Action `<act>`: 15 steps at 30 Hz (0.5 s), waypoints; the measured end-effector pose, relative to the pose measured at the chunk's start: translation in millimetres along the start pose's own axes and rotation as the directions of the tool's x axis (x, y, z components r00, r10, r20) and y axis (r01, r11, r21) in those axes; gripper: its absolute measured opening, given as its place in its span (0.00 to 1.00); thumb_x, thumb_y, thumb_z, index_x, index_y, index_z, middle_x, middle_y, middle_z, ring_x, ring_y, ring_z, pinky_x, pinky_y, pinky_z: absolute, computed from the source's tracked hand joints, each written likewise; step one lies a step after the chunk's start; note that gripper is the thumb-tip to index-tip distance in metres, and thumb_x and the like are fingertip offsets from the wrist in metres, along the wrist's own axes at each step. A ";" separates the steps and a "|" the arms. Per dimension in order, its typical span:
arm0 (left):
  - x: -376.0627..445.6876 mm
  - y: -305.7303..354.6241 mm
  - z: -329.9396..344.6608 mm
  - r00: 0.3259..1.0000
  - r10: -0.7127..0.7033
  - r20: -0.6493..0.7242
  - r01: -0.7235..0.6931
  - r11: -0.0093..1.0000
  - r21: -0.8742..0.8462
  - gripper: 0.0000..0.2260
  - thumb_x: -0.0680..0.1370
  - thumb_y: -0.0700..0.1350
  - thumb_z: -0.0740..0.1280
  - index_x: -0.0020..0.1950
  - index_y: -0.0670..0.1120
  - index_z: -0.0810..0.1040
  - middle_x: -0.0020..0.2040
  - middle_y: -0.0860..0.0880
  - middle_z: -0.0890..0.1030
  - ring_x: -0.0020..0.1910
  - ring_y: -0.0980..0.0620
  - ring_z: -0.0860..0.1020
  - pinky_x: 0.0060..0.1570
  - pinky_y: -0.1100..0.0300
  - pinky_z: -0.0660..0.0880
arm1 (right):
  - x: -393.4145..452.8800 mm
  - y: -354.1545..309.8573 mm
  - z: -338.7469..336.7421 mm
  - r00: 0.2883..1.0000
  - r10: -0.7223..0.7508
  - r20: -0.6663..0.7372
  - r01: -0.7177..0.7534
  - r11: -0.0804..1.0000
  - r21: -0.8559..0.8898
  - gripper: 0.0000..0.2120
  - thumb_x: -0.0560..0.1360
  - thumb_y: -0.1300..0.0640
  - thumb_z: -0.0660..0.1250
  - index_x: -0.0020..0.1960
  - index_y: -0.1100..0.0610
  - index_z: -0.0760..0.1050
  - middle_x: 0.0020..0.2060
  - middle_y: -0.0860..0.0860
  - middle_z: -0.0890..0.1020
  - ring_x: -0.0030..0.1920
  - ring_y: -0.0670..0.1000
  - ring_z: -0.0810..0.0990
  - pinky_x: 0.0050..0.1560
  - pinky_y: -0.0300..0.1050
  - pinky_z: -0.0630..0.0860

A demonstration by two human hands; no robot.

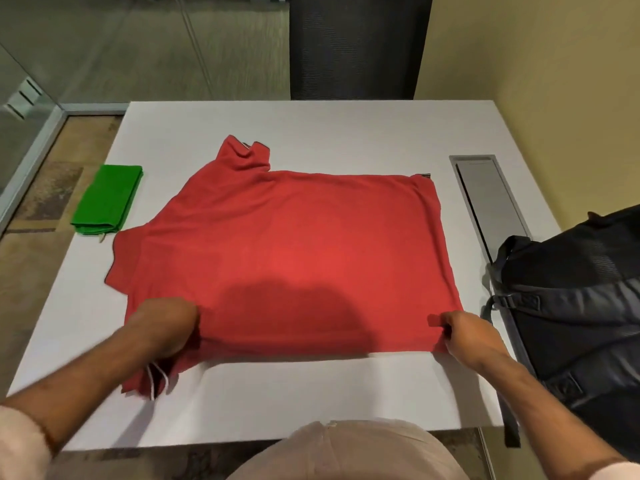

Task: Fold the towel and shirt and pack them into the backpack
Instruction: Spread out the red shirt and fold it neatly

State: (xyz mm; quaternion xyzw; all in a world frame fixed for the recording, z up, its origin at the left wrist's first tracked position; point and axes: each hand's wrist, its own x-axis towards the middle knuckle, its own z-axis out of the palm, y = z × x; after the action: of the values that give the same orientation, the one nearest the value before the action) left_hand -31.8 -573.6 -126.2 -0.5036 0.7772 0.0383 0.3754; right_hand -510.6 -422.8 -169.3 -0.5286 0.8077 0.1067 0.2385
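Observation:
A red shirt point(284, 247) lies spread flat across the middle of the white table point(346, 133), collar toward the left. My left hand point(166, 327) grips the shirt's near-left part, fingers curled into the cloth, with a white tag string hanging below it. My right hand point(467, 336) pinches the shirt's near-right corner. A green towel point(107, 199), folded into a narrow rectangle, rests at the table's left edge. The dark backpack point(581, 306) sits on the table's right edge, straps facing me; its opening is not visible.
A grey metal cable hatch point(488, 199) is set into the table at the right, behind the backpack. A dark mesh chair point(356, 46) stands beyond the far edge. A glass wall runs along the left, over the floor.

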 end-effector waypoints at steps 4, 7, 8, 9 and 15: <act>51.1 -12.8 -58.4 0.989 -0.086 -0.121 0.091 0.995 0.041 0.11 0.76 0.43 0.62 0.54 0.45 0.81 0.54 0.46 0.83 0.54 0.46 0.82 0.51 0.55 0.77 | 35.3 -7.6 -28.9 0.994 -0.081 -0.072 0.083 0.996 0.026 0.23 0.73 0.62 0.59 0.63 0.45 0.79 0.60 0.46 0.82 0.58 0.54 0.81 0.57 0.48 0.78; 82.7 -24.7 -75.4 0.914 -0.153 -0.377 0.125 0.987 -0.098 0.08 0.72 0.42 0.66 0.49 0.45 0.83 0.48 0.44 0.82 0.48 0.41 0.81 0.46 0.52 0.77 | 72.9 -12.8 -47.5 0.989 -0.077 -0.123 0.083 0.995 0.048 0.19 0.73 0.61 0.61 0.59 0.49 0.80 0.57 0.50 0.83 0.56 0.57 0.82 0.55 0.50 0.78; 89.6 -28.0 -74.3 0.861 -0.189 -0.471 0.103 0.974 -0.202 0.07 0.71 0.41 0.69 0.47 0.45 0.84 0.47 0.42 0.80 0.47 0.38 0.79 0.45 0.50 0.75 | 84.1 -13.8 -52.3 0.987 -0.060 -0.146 0.071 0.995 0.069 0.17 0.72 0.60 0.62 0.58 0.50 0.81 0.55 0.51 0.84 0.54 0.58 0.82 0.54 0.51 0.78; 93.3 -29.9 -71.9 0.816 -0.249 -0.522 0.089 0.946 -0.312 0.08 0.69 0.40 0.71 0.47 0.43 0.84 0.46 0.40 0.79 0.46 0.36 0.78 0.44 0.48 0.75 | 93.3 -14.2 -55.9 0.985 -0.046 -0.169 0.060 0.995 0.081 0.15 0.72 0.60 0.63 0.56 0.51 0.80 0.54 0.52 0.84 0.53 0.59 0.81 0.54 0.51 0.77; 75.9 -14.6 0.6 0.790 -0.527 -0.314 0.243 0.739 -0.629 0.17 0.68 0.42 0.74 0.56 0.42 0.79 0.52 0.37 0.77 0.51 0.32 0.75 0.51 0.41 0.74 | 100.1 -2.7 -41.3 0.944 0.021 -0.331 0.000 0.998 0.062 0.17 0.73 0.51 0.69 0.60 0.55 0.75 0.55 0.55 0.78 0.56 0.60 0.75 0.58 0.57 0.68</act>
State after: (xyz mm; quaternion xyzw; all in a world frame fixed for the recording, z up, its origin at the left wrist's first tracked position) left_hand -35.6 -637.7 -169.2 -0.7382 0.6720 0.0581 0.0099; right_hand -552.1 -521.8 -183.3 -0.5271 0.8419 -0.0070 0.1149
